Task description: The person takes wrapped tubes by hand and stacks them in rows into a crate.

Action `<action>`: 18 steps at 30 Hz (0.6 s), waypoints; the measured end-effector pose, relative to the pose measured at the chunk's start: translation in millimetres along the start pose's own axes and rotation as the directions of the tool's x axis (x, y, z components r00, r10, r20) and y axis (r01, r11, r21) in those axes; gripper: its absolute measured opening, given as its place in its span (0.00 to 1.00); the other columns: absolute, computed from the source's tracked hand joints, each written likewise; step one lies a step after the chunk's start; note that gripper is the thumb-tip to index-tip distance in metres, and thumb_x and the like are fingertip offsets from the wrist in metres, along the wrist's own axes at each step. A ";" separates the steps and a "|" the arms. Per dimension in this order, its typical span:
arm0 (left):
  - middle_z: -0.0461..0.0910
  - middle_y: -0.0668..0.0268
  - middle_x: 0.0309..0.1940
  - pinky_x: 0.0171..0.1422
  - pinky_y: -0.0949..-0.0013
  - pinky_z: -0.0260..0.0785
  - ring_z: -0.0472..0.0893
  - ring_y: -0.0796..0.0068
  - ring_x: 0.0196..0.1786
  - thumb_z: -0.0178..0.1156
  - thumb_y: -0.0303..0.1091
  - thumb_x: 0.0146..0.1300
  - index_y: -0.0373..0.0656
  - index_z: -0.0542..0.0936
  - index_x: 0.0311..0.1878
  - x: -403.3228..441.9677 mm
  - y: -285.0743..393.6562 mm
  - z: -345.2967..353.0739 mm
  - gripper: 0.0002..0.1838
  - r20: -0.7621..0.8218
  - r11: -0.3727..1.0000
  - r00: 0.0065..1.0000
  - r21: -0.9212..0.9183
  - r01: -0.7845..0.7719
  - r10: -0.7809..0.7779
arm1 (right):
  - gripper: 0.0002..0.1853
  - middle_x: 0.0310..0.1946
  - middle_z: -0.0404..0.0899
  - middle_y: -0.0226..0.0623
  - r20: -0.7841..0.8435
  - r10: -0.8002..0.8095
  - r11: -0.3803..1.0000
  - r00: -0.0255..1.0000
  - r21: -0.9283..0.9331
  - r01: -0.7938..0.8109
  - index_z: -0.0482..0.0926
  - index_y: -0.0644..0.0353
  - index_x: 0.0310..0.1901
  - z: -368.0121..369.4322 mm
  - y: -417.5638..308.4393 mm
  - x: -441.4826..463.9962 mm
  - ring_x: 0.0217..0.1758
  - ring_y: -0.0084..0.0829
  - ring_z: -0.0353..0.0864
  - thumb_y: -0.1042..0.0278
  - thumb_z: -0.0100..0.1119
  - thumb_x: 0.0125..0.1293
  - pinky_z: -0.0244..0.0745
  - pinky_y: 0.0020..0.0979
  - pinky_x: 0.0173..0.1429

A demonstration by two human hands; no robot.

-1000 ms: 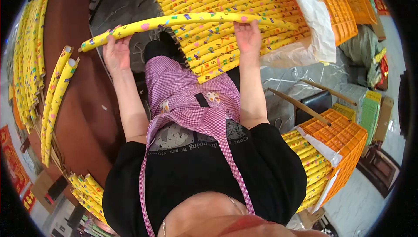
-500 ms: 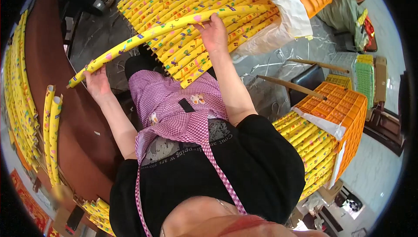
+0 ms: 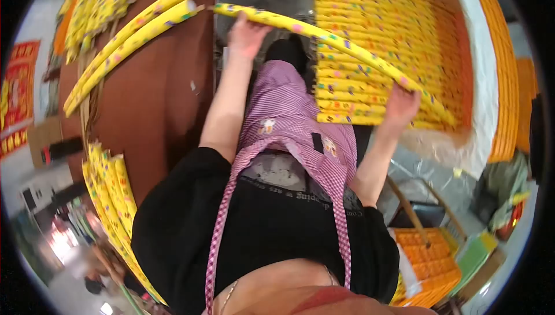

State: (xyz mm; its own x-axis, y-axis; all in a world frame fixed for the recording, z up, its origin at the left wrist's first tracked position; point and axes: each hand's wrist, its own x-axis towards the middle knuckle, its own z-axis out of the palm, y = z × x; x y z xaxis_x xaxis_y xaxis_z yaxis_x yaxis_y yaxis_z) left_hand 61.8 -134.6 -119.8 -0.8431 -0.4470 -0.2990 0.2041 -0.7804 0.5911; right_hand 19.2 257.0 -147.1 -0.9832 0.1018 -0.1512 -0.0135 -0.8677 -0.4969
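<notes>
A long yellow paper tube with a colourful print slants from upper left down to the right, held in both my hands. My left hand is closed around its underside near the left end, fingers partly hidden. My right hand grips it nearer the other end. That right end lies over a stack of similar yellow tubes in an orange crate lined with white sheeting. The held tube hides part of the stack.
On the brown table at my left lie two separate yellow tubes. More tube bundles are beyond and nearer. A second orange crate and wooden poles are at lower right.
The view has turned, so the table and crate appear rotated. The tube, earlier rising to the right, now slopes down to the right in the picture. Both hands still hold it.
</notes>
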 end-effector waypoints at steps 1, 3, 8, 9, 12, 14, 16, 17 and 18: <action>0.68 0.52 0.50 0.64 0.46 0.55 0.67 0.56 0.57 0.45 0.51 0.64 0.40 0.67 0.48 -5.7 3.0 8.1 0.22 -0.005 1.000 1.000 0.020 0.007 -0.007 | 0.17 0.45 0.73 0.43 -0.061 -0.018 1.000 0.998 -0.011 0.017 0.71 0.67 0.48 5.0 0.2 -1.7 0.50 0.37 0.71 0.65 0.47 0.61 0.64 0.40 0.60; 0.66 0.49 0.53 0.62 0.44 0.56 0.65 0.53 0.58 0.42 0.56 0.63 0.40 0.65 0.51 -13.5 10.3 15.0 0.27 0.059 0.999 0.998 0.027 -0.018 0.016 | 0.17 0.46 0.73 0.44 -0.133 -0.020 1.000 0.991 0.004 0.021 0.70 0.67 0.47 8.3 -1.1 -1.4 0.51 0.38 0.70 0.64 0.46 0.62 0.65 0.42 0.59; 0.63 0.48 0.55 0.60 0.42 0.58 0.63 0.50 0.60 0.37 0.61 0.62 0.40 0.61 0.56 -13.5 17.5 11.8 0.33 0.073 0.997 0.997 0.068 -0.034 0.029 | 0.16 0.49 0.69 0.46 -0.172 -0.067 0.998 0.983 -0.014 0.066 0.67 0.67 0.48 -3.4 -7.0 -0.7 0.52 0.40 0.69 0.65 0.44 0.64 0.65 0.46 0.59; 0.63 0.49 0.55 0.59 0.41 0.58 0.63 0.50 0.60 0.36 0.62 0.61 0.39 0.61 0.57 -12.8 18.4 10.5 0.35 0.074 0.997 0.996 0.059 -0.045 0.041 | 0.16 0.49 0.69 0.46 -0.166 -0.063 0.998 0.984 -0.017 0.061 0.67 0.67 0.48 -5.5 -7.4 -0.6 0.52 0.40 0.69 0.65 0.44 0.64 0.65 0.46 0.59; 0.63 0.51 0.55 0.59 0.41 0.58 0.62 0.51 0.59 0.36 0.63 0.61 0.39 0.61 0.58 -11.4 19.2 8.6 0.36 0.035 0.995 0.998 0.087 -0.046 0.043 | 0.14 0.48 0.69 0.47 -0.201 -0.058 0.996 0.978 0.051 0.070 0.68 0.67 0.45 -10.2 -8.6 -0.2 0.50 0.41 0.69 0.66 0.44 0.64 0.65 0.46 0.58; 0.65 0.53 0.53 0.56 0.41 0.60 0.65 0.51 0.57 0.36 0.62 0.62 0.39 0.62 0.57 -10.8 20.1 7.8 0.35 0.022 0.995 0.998 0.076 -0.062 0.060 | 0.14 0.47 0.70 0.47 -0.197 -0.064 0.995 0.978 0.065 0.078 0.68 0.68 0.45 -12.2 -10.0 -0.4 0.50 0.41 0.69 0.66 0.44 0.64 0.66 0.46 0.57; 0.68 0.54 0.50 0.54 0.41 0.62 0.68 0.50 0.54 0.36 0.61 0.63 0.38 0.63 0.56 -11.9 21.3 8.2 0.34 0.011 0.995 0.997 0.067 -0.074 0.074 | 0.13 0.45 0.70 0.48 -0.237 -0.083 0.991 0.968 0.080 0.105 0.68 0.69 0.44 -7.2 -10.3 -1.9 0.49 0.41 0.69 0.67 0.43 0.64 0.66 0.46 0.56; 0.68 0.54 0.50 0.54 0.42 0.63 0.68 0.51 0.54 0.35 0.60 0.64 0.39 0.63 0.56 -13.0 21.5 8.3 0.33 0.018 0.992 0.996 0.090 -0.089 0.088 | 0.13 0.45 0.70 0.48 -0.235 -0.082 0.992 0.969 0.079 0.103 0.68 0.69 0.44 -10.8 -11.3 -1.3 0.49 0.41 0.69 0.67 0.43 0.64 0.66 0.46 0.56; 0.68 0.54 0.50 0.53 0.42 0.64 0.68 0.52 0.54 0.35 0.59 0.64 0.39 0.63 0.56 -13.4 21.3 8.3 0.31 0.027 0.988 0.995 0.112 -0.103 0.101 | 0.13 0.45 0.70 0.48 -0.221 -0.065 0.989 0.973 0.118 0.093 0.68 0.69 0.44 -14.4 -12.7 -0.7 0.49 0.41 0.69 0.67 0.43 0.64 0.67 0.46 0.56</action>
State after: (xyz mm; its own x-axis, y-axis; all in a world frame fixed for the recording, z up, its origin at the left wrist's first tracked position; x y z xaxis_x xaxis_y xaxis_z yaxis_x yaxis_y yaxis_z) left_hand 73.3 -141.6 -97.0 -0.8311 -0.5118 -0.2178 0.2332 -0.6761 0.6989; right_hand 22.7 275.0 -153.0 -0.9156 0.2632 -0.3040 -0.1263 -0.9060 -0.4040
